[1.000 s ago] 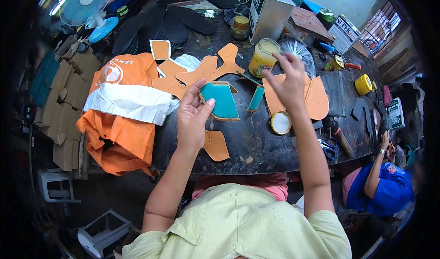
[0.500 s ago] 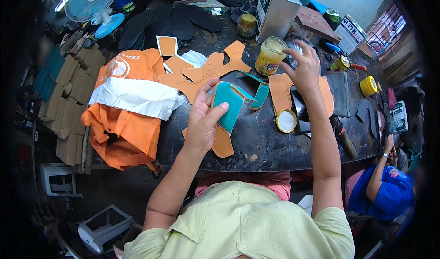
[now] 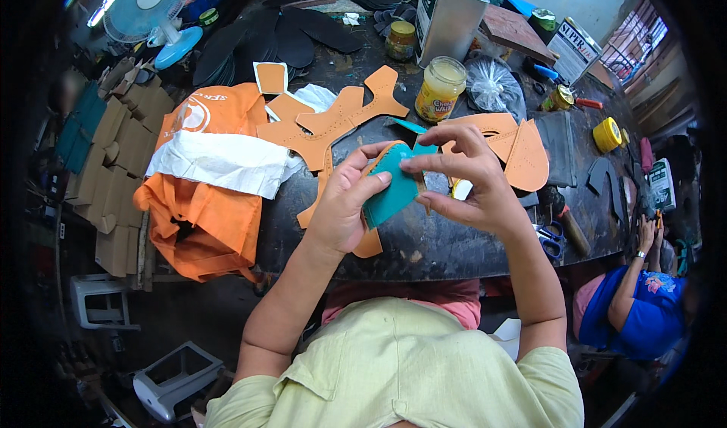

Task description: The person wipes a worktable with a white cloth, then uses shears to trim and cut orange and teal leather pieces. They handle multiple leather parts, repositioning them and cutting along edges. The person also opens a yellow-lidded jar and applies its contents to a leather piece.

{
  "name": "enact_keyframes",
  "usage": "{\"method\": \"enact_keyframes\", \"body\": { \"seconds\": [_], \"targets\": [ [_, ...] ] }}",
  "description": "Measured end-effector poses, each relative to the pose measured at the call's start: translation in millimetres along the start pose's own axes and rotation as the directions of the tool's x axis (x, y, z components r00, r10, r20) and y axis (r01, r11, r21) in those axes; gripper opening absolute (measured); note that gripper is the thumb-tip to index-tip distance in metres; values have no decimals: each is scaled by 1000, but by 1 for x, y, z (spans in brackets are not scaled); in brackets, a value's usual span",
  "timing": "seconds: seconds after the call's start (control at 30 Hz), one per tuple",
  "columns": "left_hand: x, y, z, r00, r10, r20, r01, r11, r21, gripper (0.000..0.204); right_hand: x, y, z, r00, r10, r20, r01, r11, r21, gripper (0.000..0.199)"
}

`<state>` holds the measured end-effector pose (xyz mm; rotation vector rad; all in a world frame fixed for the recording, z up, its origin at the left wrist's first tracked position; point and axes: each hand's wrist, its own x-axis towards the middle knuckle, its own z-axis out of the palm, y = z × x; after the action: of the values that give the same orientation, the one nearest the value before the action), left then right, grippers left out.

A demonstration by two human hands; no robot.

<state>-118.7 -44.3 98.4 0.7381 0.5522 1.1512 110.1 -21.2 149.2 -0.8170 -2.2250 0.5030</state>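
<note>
A teal leather piece with tan edging is tilted up over the dark worktable. My left hand grips its left side, thumb on the teal face and fingers behind. From the right, my right hand meets the piece, fingertips on its upper right part and thumb at the right edge. Another teal strip shows partly behind the fingers. Tan leather cut-outs with punched holes lie beyond my left hand. More tan pieces lie beside my right hand, which mostly hides a round lid.
An open jar of pale yellow stuff stands beyond my hands, near a metal can. An orange bag hangs over the left table edge. Blue-handled scissors and a hammer lie right. A person in blue sits far right.
My right hand has come down from near the jar to the teal piece. My left hand has turned the piece slightly. Scissors now show beside my right forearm.
</note>
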Motion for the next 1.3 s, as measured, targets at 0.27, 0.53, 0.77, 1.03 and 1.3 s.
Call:
{"method": "enact_keyframes", "body": {
  "seconds": [0.27,0.53,0.77,1.03,1.3],
  "targets": [
    [7,-13,5,992,112,-65,-121,978,-170,44,-28,-16,19,942,267,-203,-124,840,528,66],
    [-7,-20,21,989,-39,140,91,915,-393,53,-26,-23,29,917,386,-100,-225,707,671,94],
    [6,-12,6,981,-175,79,186,968,-169,45,-24,-16,-3,973,214,-85,-206,974,91,74],
    [-1,-12,23,993,119,-15,-119,992,-32,38,-28,-25,7,988,-10,-153,-73,848,-525,61],
    [-2,-11,26,993,118,-14,-117,989,91,35,-25,-17,0,987,-66,-146,-35,799,-601,70]
  ]
}}
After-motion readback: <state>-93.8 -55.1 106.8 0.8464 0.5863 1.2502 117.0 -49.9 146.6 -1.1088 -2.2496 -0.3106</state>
